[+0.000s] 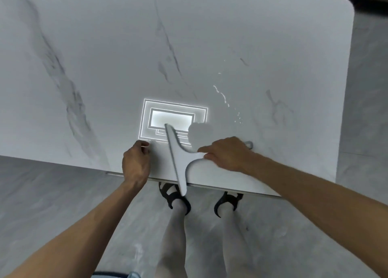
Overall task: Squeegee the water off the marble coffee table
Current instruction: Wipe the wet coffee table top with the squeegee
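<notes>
A white marble coffee table (210, 36) with grey veins fills the upper view. A white squeegee (178, 158) lies on it near the front edge, its long blade running from the table's middle out past the edge. My right hand (226, 154) grips the squeegee's handle, whose end loop pokes out on the right. My left hand (135, 164) rests on the table's front edge just left of the blade, fingers curled and holding nothing. A thin trail of water drops (222, 97) glints right of centre, beyond the blade.
A ceiling lamp's reflection (172, 118) shines on the marble by the blade's far end. The table's rounded right corner (346, 9) is at the upper right. Grey tiled floor (63, 193) lies in front, with my feet in black sandals (176, 198) under the edge.
</notes>
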`<action>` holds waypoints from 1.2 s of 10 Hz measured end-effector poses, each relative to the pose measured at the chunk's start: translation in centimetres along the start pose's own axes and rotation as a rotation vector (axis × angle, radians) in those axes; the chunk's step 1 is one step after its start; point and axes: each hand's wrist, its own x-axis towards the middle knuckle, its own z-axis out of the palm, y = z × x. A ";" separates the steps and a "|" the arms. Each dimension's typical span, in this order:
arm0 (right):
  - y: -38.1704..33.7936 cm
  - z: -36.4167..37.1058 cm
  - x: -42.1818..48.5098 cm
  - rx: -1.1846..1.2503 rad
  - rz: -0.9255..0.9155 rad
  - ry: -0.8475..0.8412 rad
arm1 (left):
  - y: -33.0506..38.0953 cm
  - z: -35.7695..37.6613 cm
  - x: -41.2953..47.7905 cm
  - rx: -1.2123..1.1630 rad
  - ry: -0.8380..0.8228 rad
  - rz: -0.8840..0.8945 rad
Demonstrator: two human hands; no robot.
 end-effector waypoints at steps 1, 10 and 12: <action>6.5 -1.6 -5.1 -0.002 0.185 0.050 | 2.7 2.1 -1.5 0.084 -0.074 0.225; 16.7 -3.0 -15.4 -0.210 0.125 -0.047 | 11.3 9.6 -4.7 0.352 -0.405 0.212; 22.0 -7.9 -17.2 -0.292 0.270 -0.017 | 12.6 8.6 -5.0 0.432 -0.382 0.494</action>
